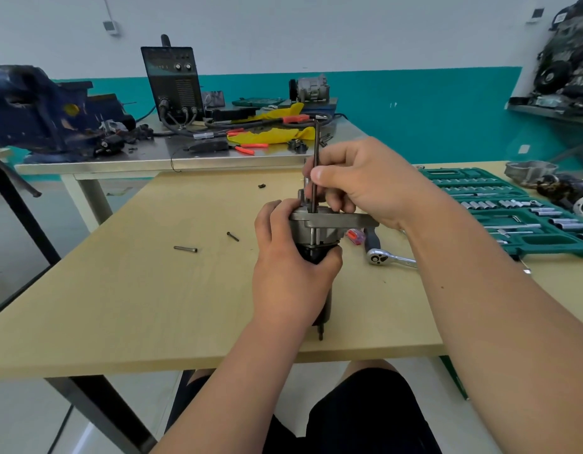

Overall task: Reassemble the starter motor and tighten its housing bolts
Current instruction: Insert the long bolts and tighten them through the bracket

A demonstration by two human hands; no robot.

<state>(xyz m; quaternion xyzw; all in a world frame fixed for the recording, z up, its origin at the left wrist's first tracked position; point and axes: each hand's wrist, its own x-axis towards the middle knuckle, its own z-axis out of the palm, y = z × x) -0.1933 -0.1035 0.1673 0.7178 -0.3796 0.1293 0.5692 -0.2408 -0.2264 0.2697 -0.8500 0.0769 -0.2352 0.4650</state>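
Note:
The starter motor [329, 224] stands upright on the wooden table [152, 290], its grey housing flange on top and dark body below. My left hand [290, 273] grips the dark body and steadies it. My right hand [359, 185] pinches a dark L-shaped hex key [316, 149] that stands vertically with its tip down in the top of the housing. Two loose bolts [185, 249] [233, 236] lie on the table to the left of the motor.
A ratchet wrench [385, 257] and a red-handled tool [355, 236] lie just right of the motor. A green socket set case [512, 211] is open at the right. Metal parts [532, 170] sit at far right. A steel bench behind holds a blue vise [38, 109] and a welder [172, 83].

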